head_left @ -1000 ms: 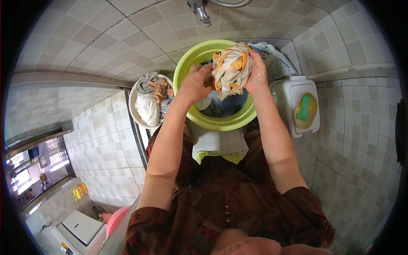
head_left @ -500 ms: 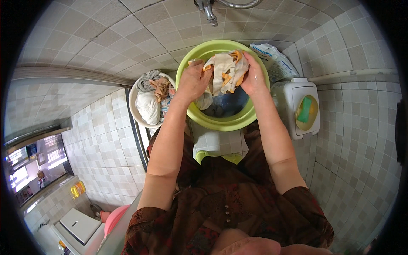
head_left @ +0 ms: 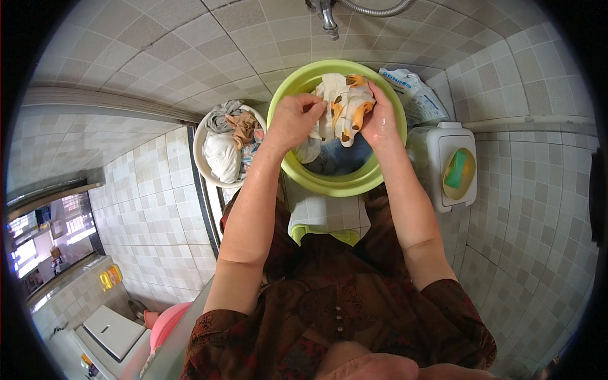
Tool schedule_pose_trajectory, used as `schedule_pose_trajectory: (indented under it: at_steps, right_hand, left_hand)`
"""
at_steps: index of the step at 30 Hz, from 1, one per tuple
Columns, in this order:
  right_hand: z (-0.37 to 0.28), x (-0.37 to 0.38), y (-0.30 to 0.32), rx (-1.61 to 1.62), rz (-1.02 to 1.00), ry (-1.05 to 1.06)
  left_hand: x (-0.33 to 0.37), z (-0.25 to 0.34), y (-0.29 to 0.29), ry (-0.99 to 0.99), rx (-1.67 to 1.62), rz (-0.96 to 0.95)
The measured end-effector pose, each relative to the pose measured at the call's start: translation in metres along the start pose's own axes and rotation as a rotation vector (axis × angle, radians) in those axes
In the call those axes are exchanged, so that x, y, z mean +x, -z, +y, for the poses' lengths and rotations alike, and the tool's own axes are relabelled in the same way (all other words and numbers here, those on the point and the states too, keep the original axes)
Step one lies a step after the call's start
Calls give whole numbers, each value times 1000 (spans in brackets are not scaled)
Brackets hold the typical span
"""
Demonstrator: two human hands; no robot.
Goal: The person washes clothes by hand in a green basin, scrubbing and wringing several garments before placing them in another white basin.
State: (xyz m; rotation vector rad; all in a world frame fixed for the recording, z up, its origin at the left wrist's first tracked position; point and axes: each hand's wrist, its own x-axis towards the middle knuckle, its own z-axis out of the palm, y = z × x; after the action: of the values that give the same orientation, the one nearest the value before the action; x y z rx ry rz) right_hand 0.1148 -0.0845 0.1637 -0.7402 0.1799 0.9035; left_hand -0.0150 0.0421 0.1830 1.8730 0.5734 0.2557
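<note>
A wet white cloth with a yellow-orange and brown print [head_left: 340, 104] is bunched between my hands over a lime-green basin [head_left: 329, 189]. My left hand [head_left: 296, 118] pinches the cloth's left edge with thumb and fingers together. On the other side, my right hand [head_left: 382, 118] is wrapped round the cloth's right edge, its thumb side toward me and some fingers hidden behind the fabric. Below the cloth, dark blue fabric [head_left: 347, 156] and a pale piece [head_left: 308, 152] lie in the basin.
Left of the basin stands a white tub [head_left: 198, 152] of crumpled laundry. A white plastic bag [head_left: 415, 95] leans at the back right. Beside it, a white lidded bin [head_left: 433, 164] carries a yellow dish [head_left: 469, 166] with a green item. A metal tap [head_left: 329, 24] hangs above.
The cloth has been turned and spread, so more of its print faces up. My left hand's fingers have shifted along its left edge into a pinch. My right hand keeps its grip.
</note>
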Motion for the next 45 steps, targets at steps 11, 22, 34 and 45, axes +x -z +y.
schedule_pose_trajectory:
  at_steps: [11, 22, 34, 45]
  right_hand:
    - [-14, 5, 13, -430, -3, -51]
    - [2, 4, 32, -1858, -368, 382]
    - [3, 12, 30, -1192, -304, 372]
    - [-25, -3, 19, -896, -418, 6]
  left_hand:
    - [4, 8, 14, 255, -454, 144]
    - [13, 0, 7, 341, -869, 165]
    - [10, 14, 19, 284, -1047, 171]
    - [14, 8, 31, 208, -1213, 329]
